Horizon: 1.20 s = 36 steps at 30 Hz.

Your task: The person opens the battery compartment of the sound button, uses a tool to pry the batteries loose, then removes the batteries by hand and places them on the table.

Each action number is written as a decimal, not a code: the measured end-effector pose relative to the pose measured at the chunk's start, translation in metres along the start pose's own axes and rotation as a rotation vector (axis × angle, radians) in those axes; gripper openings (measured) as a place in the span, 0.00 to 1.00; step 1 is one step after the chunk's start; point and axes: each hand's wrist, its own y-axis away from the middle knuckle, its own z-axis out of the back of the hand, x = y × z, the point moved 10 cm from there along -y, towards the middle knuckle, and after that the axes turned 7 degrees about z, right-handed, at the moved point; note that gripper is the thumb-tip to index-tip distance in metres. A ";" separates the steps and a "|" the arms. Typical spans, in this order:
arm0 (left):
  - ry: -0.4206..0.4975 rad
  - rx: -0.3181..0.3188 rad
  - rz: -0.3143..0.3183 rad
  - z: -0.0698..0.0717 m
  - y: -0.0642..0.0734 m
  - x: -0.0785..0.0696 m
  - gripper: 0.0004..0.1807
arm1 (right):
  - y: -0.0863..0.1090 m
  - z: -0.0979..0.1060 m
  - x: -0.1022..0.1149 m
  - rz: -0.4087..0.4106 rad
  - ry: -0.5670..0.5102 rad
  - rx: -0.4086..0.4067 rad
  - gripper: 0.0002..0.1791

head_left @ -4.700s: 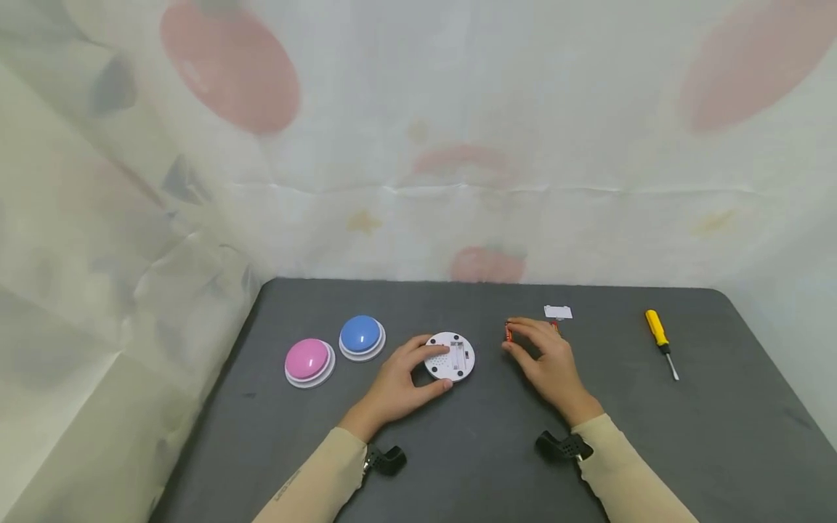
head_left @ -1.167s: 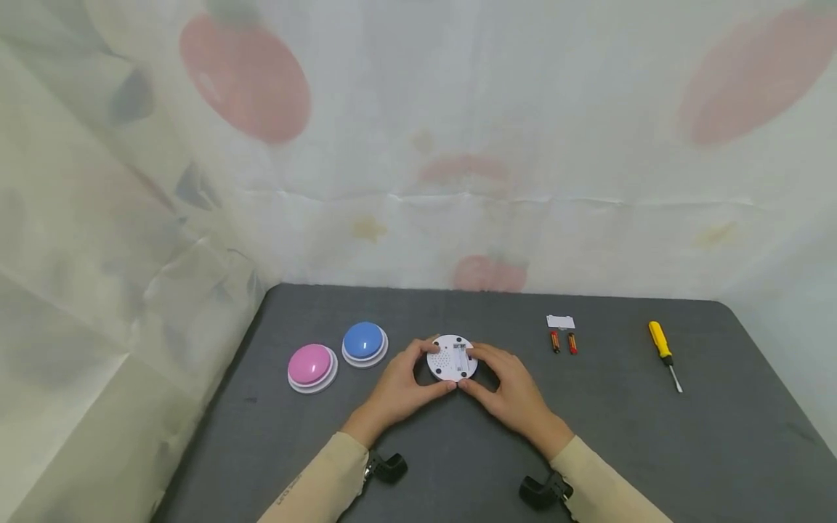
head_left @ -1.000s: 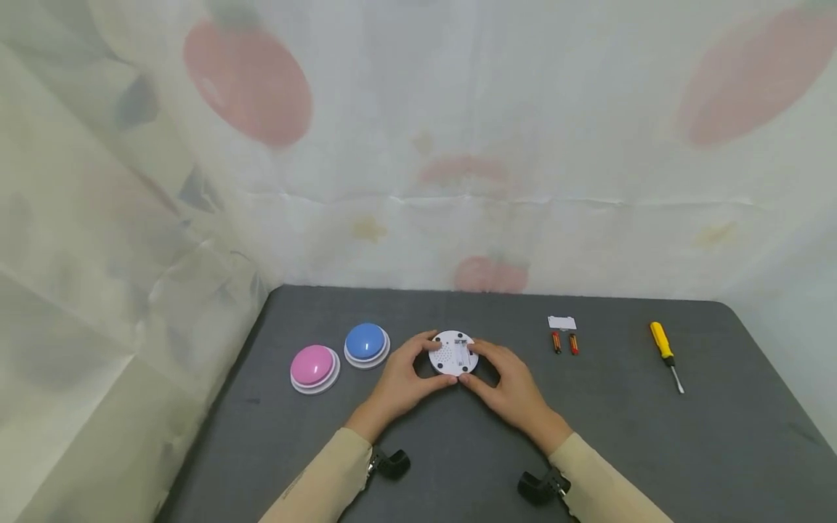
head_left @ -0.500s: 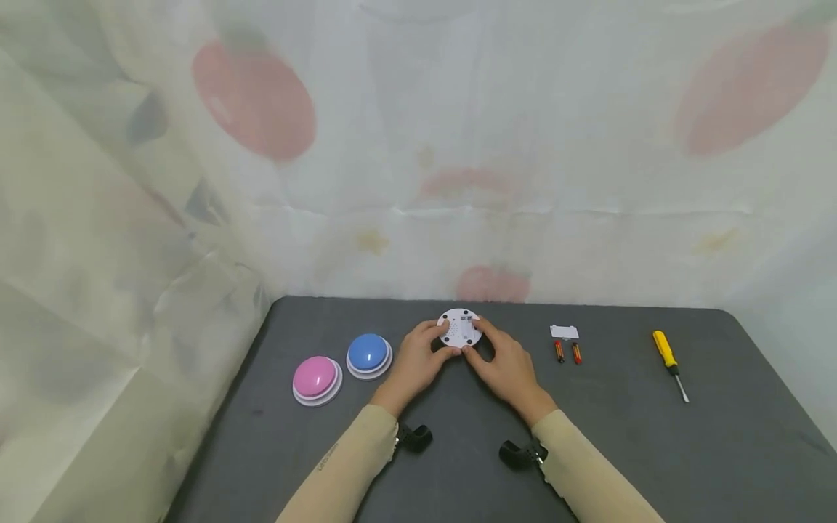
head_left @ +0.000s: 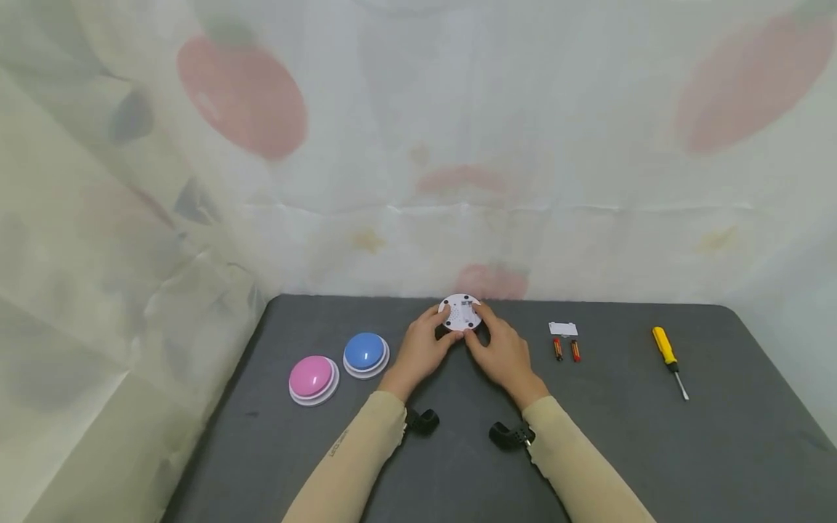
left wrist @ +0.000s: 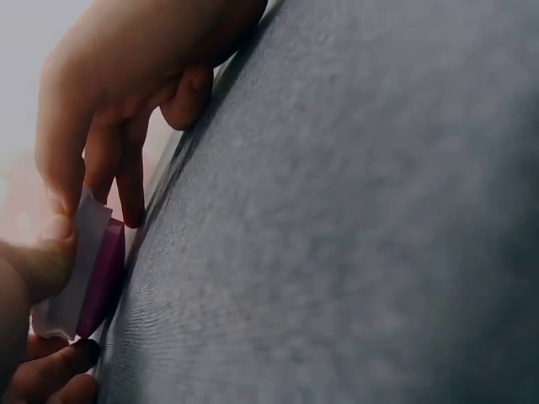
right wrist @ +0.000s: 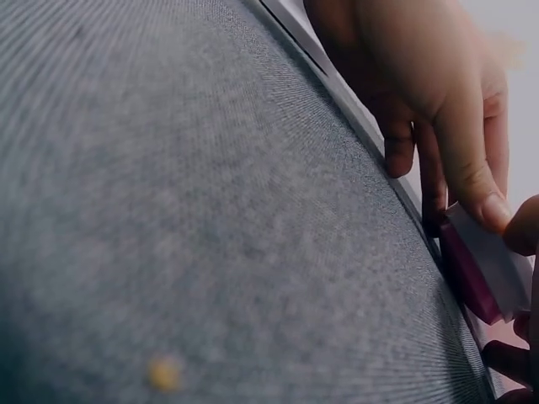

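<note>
Button (head_left: 461,312), held bottom up near the far edge of the surface (head_left: 458,465), shows a round white base with dark feet set near its rim. A patch of small holes marks the left part of the base, and on the right a battery slot (head_left: 467,311) lies uncovered; what is inside it is too small to tell. Both wrist views show a purple side facing down, close to the surface; whether it touches cannot be told.

To the left, a blue button (head_left: 364,351) and a pink button (head_left: 310,376) sit dome up on white bases, the pink one nearer the person. To the right lies a white cover (head_left: 563,329), with two batteries (head_left: 575,351) side by side just below it. Farther right is a screwdriver (head_left: 668,359), its yellow handle away from the person.

The surface is dark grey with rounded far corners. Behind it and along the left hangs a pale sheet (head_left: 405,131) printed with red fruit and yellow stars.

Beige sleeves (head_left: 356,454) lead to the hands. The left hand (head_left: 421,352) and right hand (head_left: 505,354) grip opposite sides of the base, thumbs at the near rim, forefingers over the top.
</note>
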 end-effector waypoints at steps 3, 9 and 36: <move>-0.018 0.069 0.018 -0.002 0.002 0.004 0.38 | -0.002 -0.001 0.000 0.010 -0.002 0.008 0.34; -0.053 0.064 -0.058 0.025 0.020 -0.009 0.38 | -0.003 0.010 0.008 0.113 -0.057 -0.141 0.29; 0.021 -0.396 0.062 0.079 0.132 0.049 0.45 | 0.011 -0.092 0.125 0.352 -0.426 0.146 0.38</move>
